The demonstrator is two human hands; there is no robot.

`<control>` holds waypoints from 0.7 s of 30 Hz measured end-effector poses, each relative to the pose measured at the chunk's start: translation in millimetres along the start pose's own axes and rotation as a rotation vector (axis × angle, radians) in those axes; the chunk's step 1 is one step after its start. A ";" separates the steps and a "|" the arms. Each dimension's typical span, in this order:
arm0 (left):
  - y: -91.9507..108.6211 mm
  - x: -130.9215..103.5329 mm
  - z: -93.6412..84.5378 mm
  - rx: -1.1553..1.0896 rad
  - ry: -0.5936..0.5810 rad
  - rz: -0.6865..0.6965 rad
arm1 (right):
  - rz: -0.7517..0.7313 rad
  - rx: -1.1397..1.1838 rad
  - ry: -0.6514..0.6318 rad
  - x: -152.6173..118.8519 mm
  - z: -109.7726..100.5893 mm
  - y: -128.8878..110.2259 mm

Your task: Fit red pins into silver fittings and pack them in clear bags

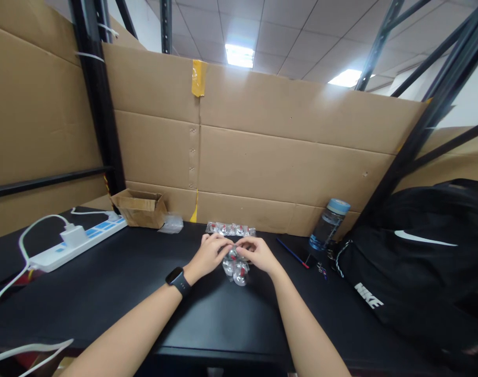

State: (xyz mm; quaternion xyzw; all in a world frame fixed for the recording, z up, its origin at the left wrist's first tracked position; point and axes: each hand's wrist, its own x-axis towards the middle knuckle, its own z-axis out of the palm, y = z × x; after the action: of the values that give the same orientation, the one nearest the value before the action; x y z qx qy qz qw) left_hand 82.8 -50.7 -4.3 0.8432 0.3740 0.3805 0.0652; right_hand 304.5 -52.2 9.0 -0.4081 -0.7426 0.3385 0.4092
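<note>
A clear plastic blister strip with round silver pieces and red bits lies in the middle of the black table. My left hand has its fingers bent and pressed together at the strip's upper left. From the other side, my right hand pinches the strip's upper right, its fingertips almost meeting those of the left. The fingers hide the top of this strip and whatever lies right between them. Just behind the hands, a second blister strip of similar pieces stretches sideways along the table.
Left stand a white power strip, an open cardboard box and a small clear bag. Right are a blue pen, keys, a water bottle and a black backpack. A cardboard wall closes the back.
</note>
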 end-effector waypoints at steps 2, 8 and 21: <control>2.4 -1.3 2.1 -0.027 -0.011 0.001 | 0.015 0.022 -0.031 -0.8 0.0 -1.8; -8.7 -2.8 4.4 -0.245 -0.013 -0.143 | 0.039 0.118 0.078 2.0 3.3 4.8; -13.1 -1.9 17.7 -0.911 -0.020 -0.164 | -0.071 0.296 0.499 7.4 10.5 3.7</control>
State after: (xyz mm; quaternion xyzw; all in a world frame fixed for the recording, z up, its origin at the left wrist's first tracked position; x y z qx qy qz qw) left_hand 86.6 -39.6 -23.0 0.6998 0.2334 0.4915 0.4628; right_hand 294.0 -45.8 3.7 -0.3883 -0.5754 0.3180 0.6458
